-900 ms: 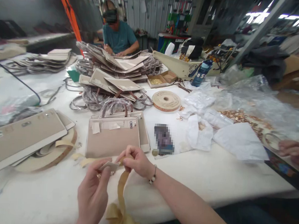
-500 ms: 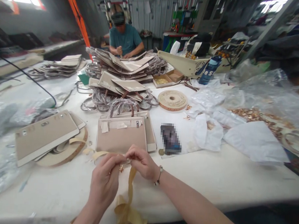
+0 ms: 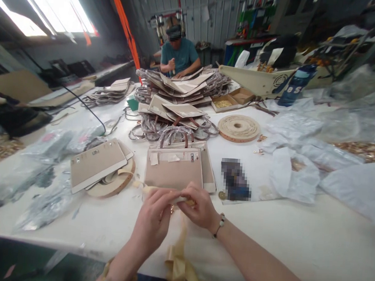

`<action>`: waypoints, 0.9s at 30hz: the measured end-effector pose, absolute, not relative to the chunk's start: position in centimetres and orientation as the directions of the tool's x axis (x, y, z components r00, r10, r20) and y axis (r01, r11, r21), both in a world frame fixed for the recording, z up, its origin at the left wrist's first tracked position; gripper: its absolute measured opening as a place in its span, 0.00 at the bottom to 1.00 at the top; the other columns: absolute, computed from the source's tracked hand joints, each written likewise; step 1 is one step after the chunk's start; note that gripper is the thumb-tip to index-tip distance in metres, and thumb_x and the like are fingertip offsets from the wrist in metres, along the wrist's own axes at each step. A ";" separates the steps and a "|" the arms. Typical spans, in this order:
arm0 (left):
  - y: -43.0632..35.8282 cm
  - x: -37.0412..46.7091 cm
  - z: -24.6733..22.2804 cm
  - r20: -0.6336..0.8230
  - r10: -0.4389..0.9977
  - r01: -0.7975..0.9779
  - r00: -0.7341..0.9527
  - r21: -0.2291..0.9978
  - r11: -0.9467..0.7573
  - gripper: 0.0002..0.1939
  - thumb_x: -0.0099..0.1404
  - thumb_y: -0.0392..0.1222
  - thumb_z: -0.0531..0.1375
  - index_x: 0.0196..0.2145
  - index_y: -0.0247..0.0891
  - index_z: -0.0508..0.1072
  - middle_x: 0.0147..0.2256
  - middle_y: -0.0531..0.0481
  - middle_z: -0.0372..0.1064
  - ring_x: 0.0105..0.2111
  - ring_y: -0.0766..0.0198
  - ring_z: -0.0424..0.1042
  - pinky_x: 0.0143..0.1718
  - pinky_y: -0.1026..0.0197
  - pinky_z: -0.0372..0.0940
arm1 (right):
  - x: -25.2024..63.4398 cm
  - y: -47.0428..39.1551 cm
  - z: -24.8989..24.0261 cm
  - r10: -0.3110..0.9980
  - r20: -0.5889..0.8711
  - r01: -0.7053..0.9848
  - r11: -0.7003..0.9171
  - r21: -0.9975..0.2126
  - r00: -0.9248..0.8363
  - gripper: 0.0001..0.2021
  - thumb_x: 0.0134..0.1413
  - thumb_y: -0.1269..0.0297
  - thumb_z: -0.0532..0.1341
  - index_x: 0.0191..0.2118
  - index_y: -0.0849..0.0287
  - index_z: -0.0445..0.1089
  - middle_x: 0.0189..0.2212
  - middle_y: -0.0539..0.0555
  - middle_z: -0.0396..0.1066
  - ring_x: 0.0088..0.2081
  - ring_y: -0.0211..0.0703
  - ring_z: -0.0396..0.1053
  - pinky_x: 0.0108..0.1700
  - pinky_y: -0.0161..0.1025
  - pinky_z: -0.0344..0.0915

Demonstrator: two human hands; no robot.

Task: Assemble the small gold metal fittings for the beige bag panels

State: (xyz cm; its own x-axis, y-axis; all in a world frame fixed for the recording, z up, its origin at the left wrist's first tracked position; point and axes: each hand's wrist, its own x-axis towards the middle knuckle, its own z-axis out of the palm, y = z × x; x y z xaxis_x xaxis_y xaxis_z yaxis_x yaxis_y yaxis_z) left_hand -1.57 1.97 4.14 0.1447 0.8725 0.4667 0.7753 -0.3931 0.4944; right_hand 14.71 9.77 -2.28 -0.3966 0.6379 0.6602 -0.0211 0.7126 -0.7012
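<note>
Fingertips of left hand (image 3: 155, 215) and right hand (image 3: 200, 207) closed on pale flat strip (image 3: 180, 199), seemingly light, pliable fabric, best edge-held.

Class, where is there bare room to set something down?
Bare: the near-right tabletop, between the right forearm and the white wrappings; also a smaller patch between the left hand, the left roll and the clear plastic bags. Crowded: farther back, with stacked beige panels and the far roll.

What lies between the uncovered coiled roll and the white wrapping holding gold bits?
Small golden pieces, with crumpled white sheeting beside them, in the head view.
</note>
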 end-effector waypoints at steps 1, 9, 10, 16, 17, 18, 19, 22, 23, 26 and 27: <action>2.2 -1.9 4.2 0.482 0.858 0.801 0.179 0.436 -0.412 0.24 0.66 0.25 0.53 0.52 0.46 0.74 0.45 0.48 0.75 0.45 0.59 0.71 0.46 0.56 0.68 | 14.8 9.8 -2.1 0.645 0.634 -0.031 0.690 -0.723 -0.427 0.03 0.61 0.65 0.62 0.39 0.57 0.70 0.29 0.51 0.65 0.31 0.41 0.65 0.33 0.37 0.61; 3.6 -4.2 5.8 0.466 0.740 0.852 0.485 -0.059 -0.521 0.12 0.66 0.36 0.62 0.45 0.50 0.78 0.50 0.50 0.75 0.46 0.51 0.70 0.42 0.51 0.65 | 14.8 9.9 -1.5 0.623 0.511 -0.095 0.575 -0.812 -0.592 0.05 0.60 0.63 0.61 0.41 0.57 0.70 0.39 0.55 0.68 0.40 0.44 0.68 0.43 0.40 0.65; 3.7 -4.1 6.0 0.446 0.757 0.857 0.478 -0.049 -0.512 0.11 0.66 0.36 0.62 0.44 0.49 0.78 0.50 0.50 0.76 0.45 0.51 0.70 0.41 0.51 0.65 | 14.8 9.9 -1.6 0.624 0.514 -0.096 0.578 -0.811 -0.588 0.07 0.61 0.63 0.61 0.43 0.57 0.70 0.41 0.56 0.68 0.42 0.45 0.69 0.45 0.42 0.66; 4.3 -2.2 6.4 0.356 0.894 0.907 0.271 0.215 -0.361 0.07 0.63 0.33 0.62 0.36 0.42 0.78 0.46 0.47 0.76 0.44 0.53 0.71 0.47 0.49 0.68 | 14.6 10.0 -2.6 0.681 0.566 -0.085 0.602 -0.794 -0.465 0.27 0.53 0.52 0.69 0.55 0.57 0.64 0.46 0.59 0.71 0.45 0.49 0.70 0.45 0.43 0.67; 4.4 -2.0 6.3 0.356 0.903 0.913 0.241 0.232 -0.336 0.07 0.63 0.33 0.62 0.36 0.42 0.79 0.45 0.47 0.77 0.44 0.52 0.71 0.47 0.49 0.69 | 14.5 9.9 -2.7 0.700 0.560 -0.068 0.597 -0.799 -0.444 0.26 0.51 0.51 0.70 0.51 0.57 0.65 0.44 0.58 0.72 0.43 0.48 0.70 0.44 0.42 0.67; 4.5 -1.8 6.2 0.356 0.909 0.918 0.218 0.241 -0.315 0.07 0.62 0.33 0.63 0.36 0.42 0.79 0.45 0.47 0.77 0.44 0.52 0.71 0.47 0.48 0.69 | 14.5 9.9 -2.8 0.719 0.550 -0.041 0.592 -0.805 -0.424 0.21 0.52 0.52 0.70 0.47 0.57 0.67 0.42 0.57 0.72 0.42 0.47 0.71 0.42 0.41 0.66; 4.6 -1.7 6.1 0.355 0.913 0.922 0.202 0.247 -0.300 0.07 0.62 0.33 0.63 0.36 0.42 0.79 0.44 0.47 0.77 0.44 0.52 0.71 0.47 0.48 0.69 | 14.5 9.9 -2.8 0.739 0.538 -0.008 0.585 -0.811 -0.406 0.16 0.54 0.54 0.69 0.43 0.57 0.68 0.39 0.56 0.73 0.39 0.46 0.70 0.41 0.40 0.66; 4.8 -1.6 5.8 0.363 0.915 0.923 0.176 0.261 -0.282 0.07 0.63 0.33 0.64 0.36 0.44 0.80 0.44 0.48 0.77 0.44 0.52 0.72 0.47 0.47 0.70 | 14.4 9.9 -2.5 0.782 0.490 0.063 0.552 -0.831 -0.386 0.06 0.60 0.62 0.64 0.36 0.57 0.69 0.31 0.53 0.71 0.34 0.42 0.68 0.38 0.39 0.63; 4.9 -1.7 5.6 0.373 0.912 0.921 0.172 0.267 -0.283 0.08 0.63 0.33 0.64 0.37 0.45 0.80 0.44 0.48 0.77 0.44 0.52 0.72 0.47 0.48 0.70 | 14.5 9.9 -2.4 0.790 0.477 0.066 0.539 -0.840 -0.385 0.04 0.60 0.63 0.63 0.36 0.57 0.69 0.31 0.52 0.71 0.32 0.42 0.68 0.37 0.38 0.62; 5.0 -1.9 5.2 0.433 0.882 0.905 0.183 0.276 -0.324 0.11 0.66 0.35 0.63 0.45 0.45 0.79 0.46 0.47 0.77 0.45 0.53 0.71 0.47 0.50 0.70 | 14.6 10.0 -2.1 0.809 0.439 0.067 0.500 -0.863 -0.391 0.03 0.59 0.65 0.61 0.34 0.58 0.70 0.29 0.51 0.70 0.30 0.40 0.66 0.34 0.37 0.60; 5.1 -2.0 5.1 0.454 0.868 0.897 0.201 0.271 -0.350 0.12 0.67 0.36 0.61 0.47 0.44 0.78 0.47 0.46 0.76 0.45 0.54 0.71 0.47 0.51 0.69 | 14.6 10.0 -2.0 0.811 0.428 0.075 0.494 -0.866 -0.400 0.04 0.59 0.65 0.61 0.34 0.58 0.70 0.28 0.51 0.69 0.29 0.39 0.65 0.34 0.37 0.60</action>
